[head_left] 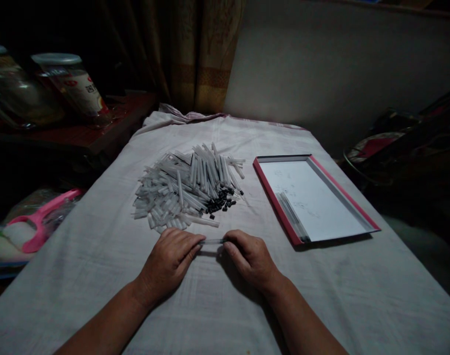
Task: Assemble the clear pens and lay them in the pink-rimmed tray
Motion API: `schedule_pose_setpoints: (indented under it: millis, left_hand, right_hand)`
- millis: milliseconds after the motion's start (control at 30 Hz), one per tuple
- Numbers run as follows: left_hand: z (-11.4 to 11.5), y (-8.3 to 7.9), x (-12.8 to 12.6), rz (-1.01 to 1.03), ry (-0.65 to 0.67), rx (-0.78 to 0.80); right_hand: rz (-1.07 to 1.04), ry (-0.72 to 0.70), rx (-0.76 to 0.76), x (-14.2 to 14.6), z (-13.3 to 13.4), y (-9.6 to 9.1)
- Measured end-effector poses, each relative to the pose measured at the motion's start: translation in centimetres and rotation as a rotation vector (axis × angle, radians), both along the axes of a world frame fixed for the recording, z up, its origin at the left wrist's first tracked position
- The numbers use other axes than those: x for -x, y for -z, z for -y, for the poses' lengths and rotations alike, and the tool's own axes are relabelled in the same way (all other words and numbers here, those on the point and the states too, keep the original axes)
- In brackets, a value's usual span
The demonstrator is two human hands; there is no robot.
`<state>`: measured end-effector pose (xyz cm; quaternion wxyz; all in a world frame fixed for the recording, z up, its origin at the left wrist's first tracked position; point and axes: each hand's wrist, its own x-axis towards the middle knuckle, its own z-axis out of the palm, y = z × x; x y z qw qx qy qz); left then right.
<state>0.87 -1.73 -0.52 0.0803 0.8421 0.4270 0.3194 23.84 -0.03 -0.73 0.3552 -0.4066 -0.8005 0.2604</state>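
My left hand and my right hand pinch opposite ends of a thin clear tube, held level just above the cloth. Something dark shows at each end by the fingertips; its exact form is hidden. Beyond my hands lies a heap of translucent plastic tubes, with small black caps gathered at its right front. To the right, a shallow red-edged box lid has a white inside. Several thin tubes lie side by side along its left wall.
A pale cloth covers the table. On a dark red side table at left stand a lidded jar and a glass mug. A pink-handled object lies lower left. A curtain and wall close off the back.
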Motion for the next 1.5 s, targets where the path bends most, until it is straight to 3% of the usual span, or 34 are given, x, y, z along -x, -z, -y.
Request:
schedule_pose_setpoints:
  millis: [233,533,900,1100,1500]
  left_hand:
    - [0.0,0.06,0.06,0.015,0.011,0.011]
    - [-0.08,0.02,0.03,0.019,0.015,0.018]
    - [-0.26,0.22,0.02,0.019,0.011,-0.003]
    - [-0.35,0.23,0.01,0.021,0.013,-0.026]
    - [-0.18,0.1,-0.21,-0.01,-0.004,-0.016]
  right_hand:
    - [0.001,0.002,0.058,0.0,0.04,-0.05]
    - [0.02,0.002,0.022,0.17,-0.05,-0.22]
    - [-0.016,0.009,0.154,0.18,-0.06,-0.05]
    - [0.01,0.01,0.069,0.25,-0.09,0.02]
    - [0.008,0.038,0.144,0.55,-0.07,-0.15]
